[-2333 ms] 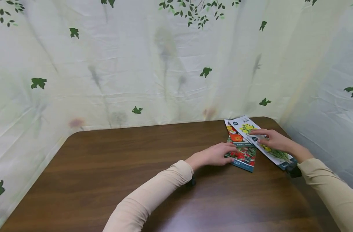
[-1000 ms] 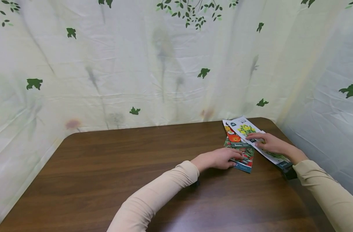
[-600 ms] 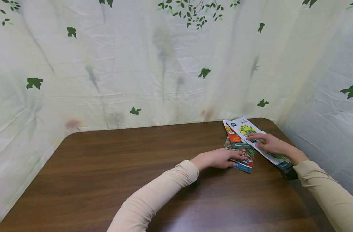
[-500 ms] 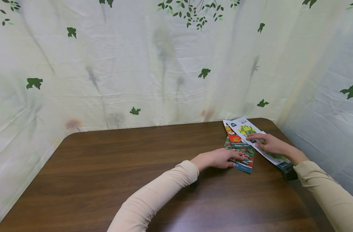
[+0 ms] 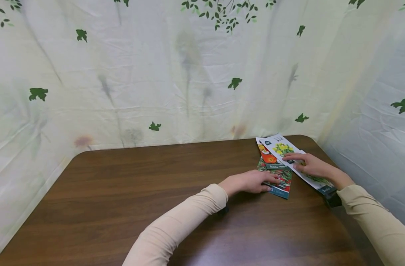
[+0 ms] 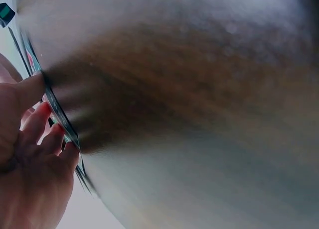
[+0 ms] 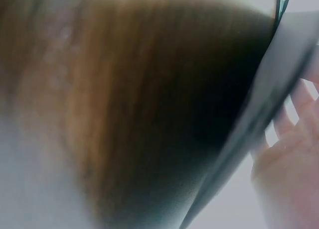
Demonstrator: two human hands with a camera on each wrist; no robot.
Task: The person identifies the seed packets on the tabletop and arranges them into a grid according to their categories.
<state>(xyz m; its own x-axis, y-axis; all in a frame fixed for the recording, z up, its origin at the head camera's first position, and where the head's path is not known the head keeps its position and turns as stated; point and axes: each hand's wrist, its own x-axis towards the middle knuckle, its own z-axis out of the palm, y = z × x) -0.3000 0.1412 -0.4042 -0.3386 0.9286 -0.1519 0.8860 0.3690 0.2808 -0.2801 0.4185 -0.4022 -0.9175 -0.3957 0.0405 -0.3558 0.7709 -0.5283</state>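
Observation:
Several seed packets overlap at the far right of the table in the head view. My left hand (image 5: 250, 181) rests on the packet with red flowers (image 5: 283, 181), fingers spread over its left part. Above it, partly covered, lies a packet with orange flowers (image 5: 269, 159). My right hand (image 5: 313, 165) touches the white packets with yellow flowers (image 5: 283, 148), which slant toward the table's right edge; hand and wrist hide part of them. In the left wrist view, the left hand's fingertips (image 6: 57, 129) meet a packet edge. The right wrist view shows right fingers (image 7: 301, 97) behind a blurred packet edge.
The brown wooden table (image 5: 149, 192) reaches left and forward of the hands. A pale curtain with green leaf prints (image 5: 189, 74) hangs close behind the table and along its sides. A dark wrist device (image 5: 333, 198) sits under the right wrist, near the table's right edge.
Since the earliest frame, my left hand has shifted slightly right and nearer over the red-flower packet, and my right hand has come slightly nearer. Over the last second, both stay still.

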